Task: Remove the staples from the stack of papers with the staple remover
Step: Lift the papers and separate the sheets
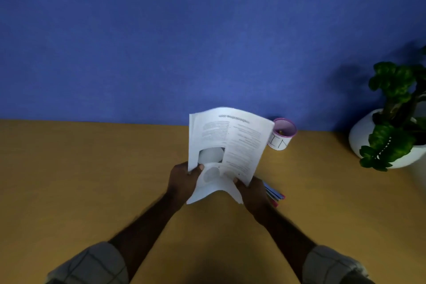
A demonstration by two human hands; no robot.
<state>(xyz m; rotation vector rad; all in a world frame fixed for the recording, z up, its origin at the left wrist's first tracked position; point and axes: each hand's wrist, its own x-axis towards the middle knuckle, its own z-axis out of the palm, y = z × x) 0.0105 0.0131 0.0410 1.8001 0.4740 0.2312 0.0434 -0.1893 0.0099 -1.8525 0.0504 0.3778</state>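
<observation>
Stack of papers (228, 143) held up by left hand (183, 180) and right hand (252, 191)

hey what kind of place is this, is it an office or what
Probably an office or study desk: a tan desk against a blue wall, printed papers held in both hands, a potted plant and a small labelled cup.

The stack of papers (228, 143) is held up above the table (92, 180), near its middle, gripped at its lower left corner by the left hand (183, 180) and at its lower right corner by the right hand (252, 191). Just behind and right of the papers, a cup (282, 134) is set on the table against the wall (161, 41). Pens (274, 193) are seen right of the papers, partly hidden behind the right hand. Far right of the papers, a potted plant (389, 122) is placed by the wall.
</observation>
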